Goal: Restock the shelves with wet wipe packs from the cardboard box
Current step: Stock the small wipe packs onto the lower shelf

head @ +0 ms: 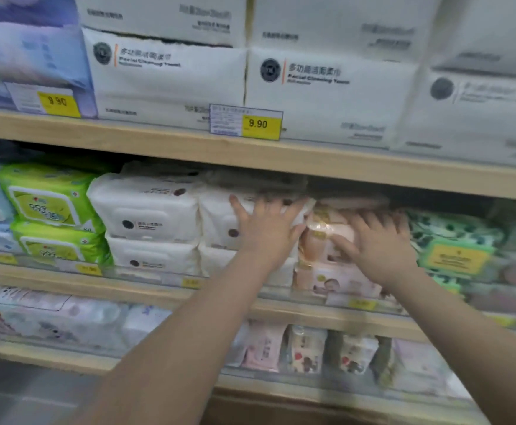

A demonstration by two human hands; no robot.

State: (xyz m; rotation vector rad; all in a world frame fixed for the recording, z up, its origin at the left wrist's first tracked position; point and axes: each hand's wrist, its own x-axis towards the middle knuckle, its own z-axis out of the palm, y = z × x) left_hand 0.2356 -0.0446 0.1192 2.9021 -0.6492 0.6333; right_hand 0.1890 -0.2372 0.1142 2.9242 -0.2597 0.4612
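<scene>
Both bare arms are reaching forward and up. The left hand [267, 227] and right hand [379, 243] are lying flat, fingers [370, 220] spreading wide.

"9.90" on two yellow price tags [261, 123] — upper shelf edge [158, 148]

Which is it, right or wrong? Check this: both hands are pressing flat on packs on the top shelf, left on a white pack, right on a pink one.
Wrong shelf. The head view shows the left hand on the white pack and the right hand on the pink pack, both on the middle shelf, below the 9.90 price tag.
</scene>
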